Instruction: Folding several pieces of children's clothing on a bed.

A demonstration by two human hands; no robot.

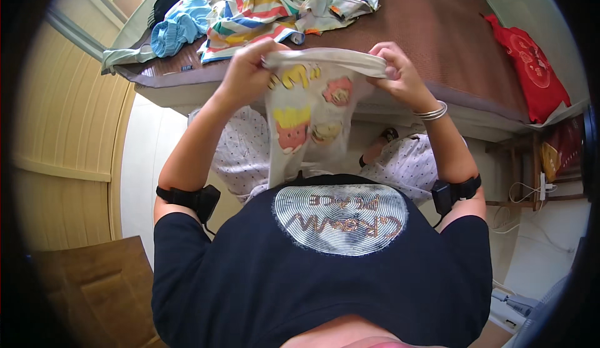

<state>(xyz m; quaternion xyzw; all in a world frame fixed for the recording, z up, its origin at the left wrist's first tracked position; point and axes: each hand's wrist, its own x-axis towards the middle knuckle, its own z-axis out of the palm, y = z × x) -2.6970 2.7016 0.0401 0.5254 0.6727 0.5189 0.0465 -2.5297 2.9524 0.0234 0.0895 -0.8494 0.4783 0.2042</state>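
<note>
Left hand [247,73] is pinching shut on the left end of the cream printed garment's [306,120] top hem. Hem is running level, left-right, body hanging below both grips over the lap. Right hand [400,76] is clamping the right end, equally near.

- A garment [312,107] hangs between the left hand [250,67] and right hand [400,73], in front of the bed [437,29].
- A heap of clothes [262,4] lies on the bed's far left.
- A bag [534,67] rests at the right edge.
</note>
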